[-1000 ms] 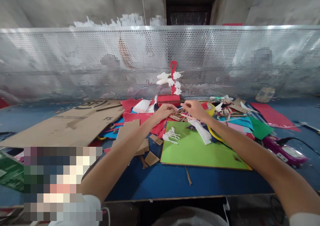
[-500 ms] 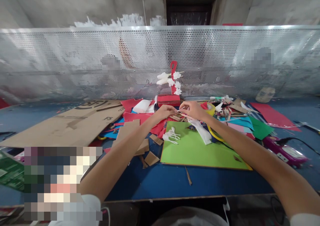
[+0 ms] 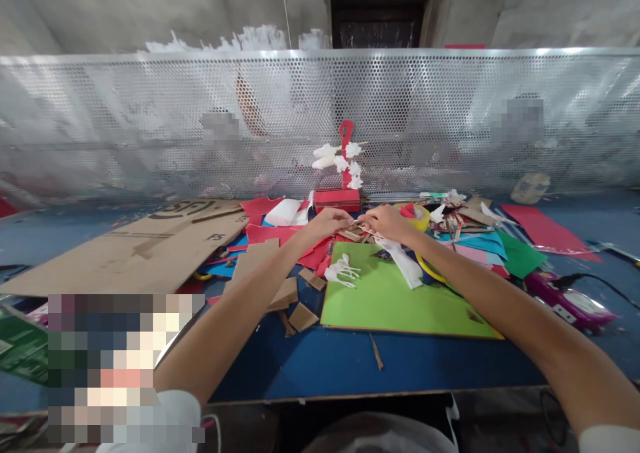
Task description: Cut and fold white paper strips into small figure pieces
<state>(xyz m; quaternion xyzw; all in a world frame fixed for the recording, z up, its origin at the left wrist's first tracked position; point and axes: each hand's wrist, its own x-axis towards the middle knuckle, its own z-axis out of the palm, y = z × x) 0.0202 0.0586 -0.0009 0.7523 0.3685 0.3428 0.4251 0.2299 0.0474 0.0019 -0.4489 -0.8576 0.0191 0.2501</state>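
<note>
Right hand (image 3: pixel 386 223) turned slightly, left hand (image 3: pixel 329 221) steady | both pinched nearly closed on thin white paper-like strip (image 3: pixel 357 223), 11 o'clock from lime-green rectangular sheet (image 3: pixel 400 306) | tension evenly

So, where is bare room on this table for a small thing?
Bare: the blue table between the green sheet and the near edge, beside a thin brown strip. Crowded: around the left hand and right hand, with red paper and cardboard pieces.
</note>
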